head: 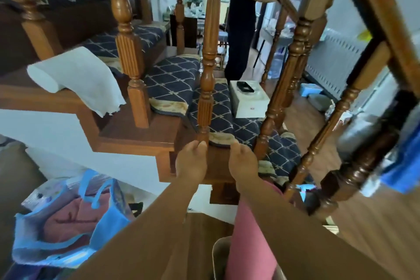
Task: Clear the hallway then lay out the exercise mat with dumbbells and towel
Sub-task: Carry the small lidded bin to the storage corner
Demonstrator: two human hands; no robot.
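Observation:
A rolled pink exercise mat (pixel 250 241) stands upright in a pale bin (pixel 219 257) at the bottom, partly under my right forearm. A white towel (pixel 77 75) hangs over the edge of a stair tread at the left. Both my arms reach forward to the foot of the wooden staircase. My left hand (pixel 192 161) has its fingers curled, with the tips against the base of a baluster (pixel 205 102). My right hand (pixel 243 162) is beside it, fingers curled away from me, and what they touch is hidden. No dumbbells are in view.
A blue bag (pixel 68 229) with reddish cloth sits on the floor at lower left. A white box (pixel 248 102) lies on a carpeted step. The dark banister (pixel 372 107) crosses the right side. A person in black (pixel 241 20) stands at the back.

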